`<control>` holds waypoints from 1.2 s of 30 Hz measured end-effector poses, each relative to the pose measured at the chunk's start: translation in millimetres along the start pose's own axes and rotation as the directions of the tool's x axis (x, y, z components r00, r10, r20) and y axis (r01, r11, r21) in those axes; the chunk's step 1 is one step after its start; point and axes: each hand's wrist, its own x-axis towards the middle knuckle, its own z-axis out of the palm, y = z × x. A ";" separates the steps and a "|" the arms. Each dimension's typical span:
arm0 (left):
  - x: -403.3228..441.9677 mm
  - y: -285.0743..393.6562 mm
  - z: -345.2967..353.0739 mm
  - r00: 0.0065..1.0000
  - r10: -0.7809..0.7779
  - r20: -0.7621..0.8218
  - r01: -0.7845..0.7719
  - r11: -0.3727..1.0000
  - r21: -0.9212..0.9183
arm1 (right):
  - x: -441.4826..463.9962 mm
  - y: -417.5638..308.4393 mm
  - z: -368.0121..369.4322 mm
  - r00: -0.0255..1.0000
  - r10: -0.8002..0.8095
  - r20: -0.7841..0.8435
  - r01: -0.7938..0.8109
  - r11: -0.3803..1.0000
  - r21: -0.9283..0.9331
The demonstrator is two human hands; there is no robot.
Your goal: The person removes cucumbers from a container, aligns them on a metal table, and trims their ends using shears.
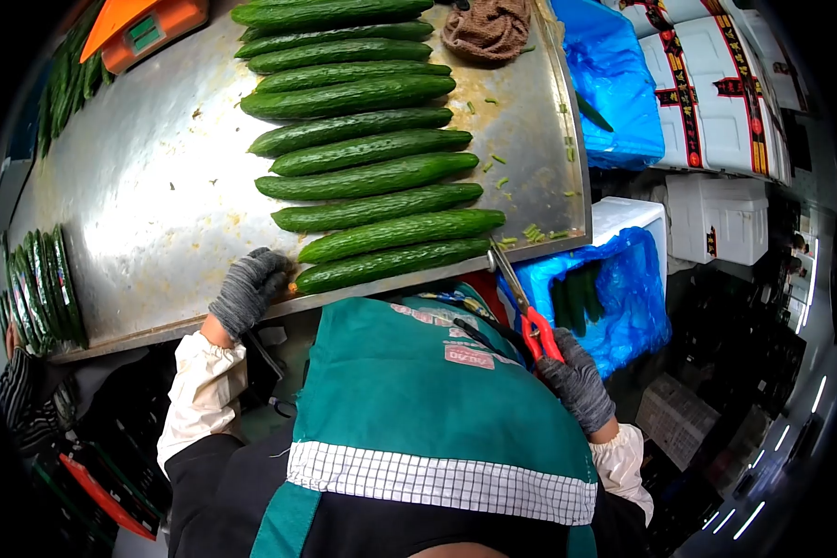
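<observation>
My right hand [577, 379], in a grey glove, grips a pair of scissors [538, 333] by the red handles. The metal blades point up and left, their tips by the right end of the nearest cucumber [400, 266]. My left hand [251, 290], also gloved in grey, is at the table's front edge near that cucumber's left end. Its fingers are curled together, and whatever may be inside them is hidden. Beyond the nearest cucumber, several more cucumbers [372, 177] lie side by side in a column on the metal table [158, 214].
Small green trimmings [533, 232] and a brown cloth [486, 30] lie on the table's right side. An orange scale [144, 33] stands at the back left. Wrapped cucumbers [42, 284] sit at the left edge. Blue-lined boxes [637, 307] and white foam boxes [716, 93] stand right.
</observation>
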 end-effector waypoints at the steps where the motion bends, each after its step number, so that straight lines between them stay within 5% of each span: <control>1: -0.1 2.0 -0.1 1.000 -0.007 -0.003 0.007 1.000 0.003 | -0.2 0.0 2.0 0.999 0.031 -0.011 -0.031 0.999 0.018; 2: 0.3 3.5 -1.0 0.999 -0.016 0.034 0.016 1.000 0.000 | 0.5 4.4 2.8 1.000 0.028 -0.001 -0.028 0.999 0.019; 4: -1.8 6.1 -2.9 0.997 -0.039 0.063 0.039 0.999 0.005 | 4.6 12.2 4.5 0.974 -0.223 -0.046 0.202 0.938 -0.280; 5: -3.9 7.1 -3.0 0.992 -0.090 0.088 0.095 0.994 -0.060 | 3.4 8.8 6.4 0.992 -0.112 -0.063 0.096 0.971 -0.219; 9: -5.6 14.2 -1.0 0.967 -0.213 0.140 0.232 0.964 -0.130 | 1.4 11.4 14.5 0.983 -0.142 -0.118 0.086 0.918 -0.388; 13: -4.4 10.8 4.7 0.984 -0.153 0.094 0.151 0.988 0.024 | 4.4 26.6 20.3 0.991 -0.076 -0.111 0.060 0.989 -0.136; 17: -3.1 9.3 6.2 0.977 -0.179 0.118 0.171 0.982 0.075 | 8.9 25.9 15.1 0.997 -0.068 -0.046 0.056 0.974 -0.218; 24: -4.7 4.8 5.1 0.963 -0.196 0.187 0.193 0.981 0.033 | 11.5 76.8 18.9 0.937 -0.277 -0.211 0.221 0.941 -0.255; 29: -7.7 -10.2 11.1 0.990 -0.046 0.134 0.044 0.999 0.018 | 6.6 65.2 19.6 0.970 -0.165 -0.178 0.145 0.982 -0.119; 36: -8.7 2.8 0.3 0.988 -0.105 0.116 0.118 0.988 -0.104 | -10.2 25.3 -0.9 0.981 0.136 -0.141 -0.100 0.966 0.237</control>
